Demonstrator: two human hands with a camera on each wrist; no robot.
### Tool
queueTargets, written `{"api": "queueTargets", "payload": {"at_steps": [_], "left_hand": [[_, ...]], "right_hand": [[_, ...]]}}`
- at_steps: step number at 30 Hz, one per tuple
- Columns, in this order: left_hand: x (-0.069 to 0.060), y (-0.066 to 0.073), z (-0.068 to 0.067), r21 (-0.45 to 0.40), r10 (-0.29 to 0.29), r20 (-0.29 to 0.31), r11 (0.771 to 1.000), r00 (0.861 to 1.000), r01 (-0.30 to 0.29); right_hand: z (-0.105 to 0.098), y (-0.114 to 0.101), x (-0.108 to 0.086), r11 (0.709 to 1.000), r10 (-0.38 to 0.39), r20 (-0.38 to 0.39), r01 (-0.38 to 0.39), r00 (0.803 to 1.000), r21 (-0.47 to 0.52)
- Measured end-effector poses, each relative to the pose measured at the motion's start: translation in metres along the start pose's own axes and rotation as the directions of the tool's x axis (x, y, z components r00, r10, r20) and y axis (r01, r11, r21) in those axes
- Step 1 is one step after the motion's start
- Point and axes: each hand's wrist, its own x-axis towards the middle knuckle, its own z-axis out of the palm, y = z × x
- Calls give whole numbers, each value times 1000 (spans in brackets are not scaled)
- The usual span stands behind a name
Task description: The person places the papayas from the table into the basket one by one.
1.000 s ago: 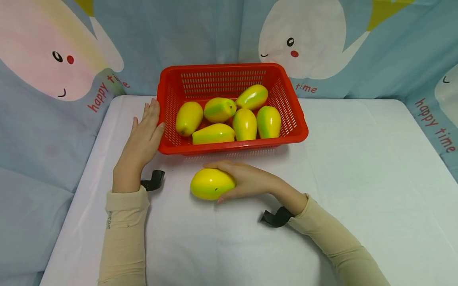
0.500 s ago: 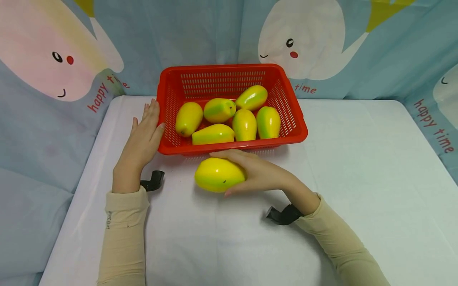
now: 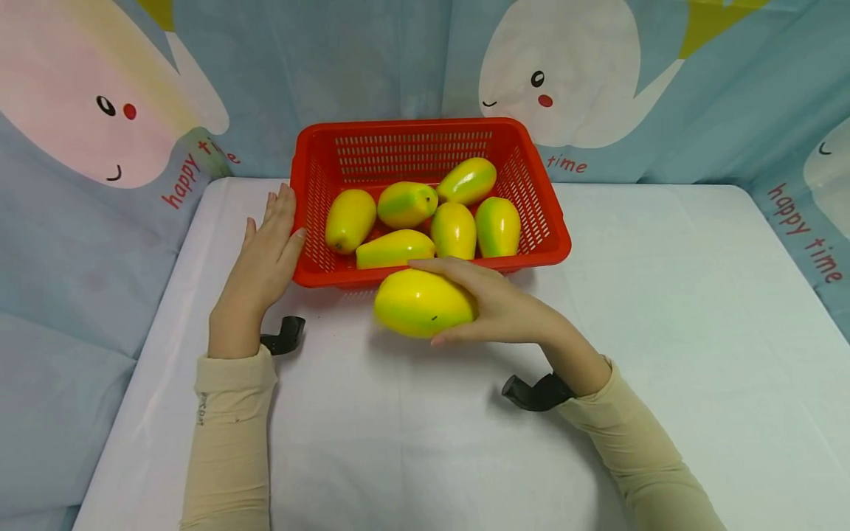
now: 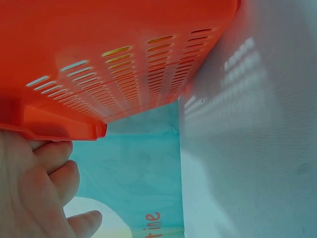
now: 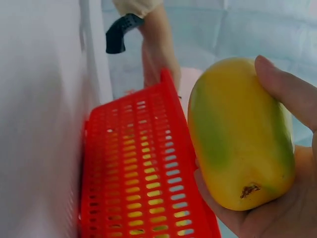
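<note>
In the head view my right hand (image 3: 501, 302) grips a yellow papaya (image 3: 425, 304) with green patches, thumb and fingers round its right end. A shadow beneath shows it raised off the table, just in front of the near rim of a red plastic basket (image 3: 564, 247). The right wrist view shows the papaya (image 5: 237, 134) from its stem end, with the slotted basket wall (image 5: 148, 168) beside it. My left hand (image 3: 262, 254) rests against the basket's left rim, fingers straight. In the left wrist view, those fingers (image 4: 64, 178) lie under the rim. Several papayas (image 3: 454, 230) lie inside the basket.
The basket stands at the back of a white-covered table (image 3: 664, 354). Behind and beside it hangs a light blue cloth (image 3: 372, 59) with cartoon prints. Black curved pieces (image 3: 284, 335) sit at both wrists.
My right hand has lifted the papaya from the table and carried it forward and a little right, up to the basket's near rim. The left hand and basket stay in place.
</note>
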Motion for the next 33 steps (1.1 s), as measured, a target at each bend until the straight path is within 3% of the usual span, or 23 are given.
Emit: {"api": "queueTargets", "payload": {"at_steps": [12, 22, 27, 33], "left_hand": [[0, 0, 0, 3, 0, -2, 1000, 1000, 0], [1, 0, 0, 7, -7, -1, 1000, 1000, 7], [0, 0, 0, 6, -12, 5, 1000, 1000, 12], [0, -1, 0, 5, -5, 7, 1000, 1000, 5]], "right_hand": [[-21, 0, -6, 998, 52, -155, -46, 987, 41], [-33, 13, -7, 998, 58, -316, -50, 947, 35], [-38, 20, -5, 993, 116, -407, -101, 906, 57], [-43, 34, -2, 969, 228, -545, -240, 807, 50]]}}
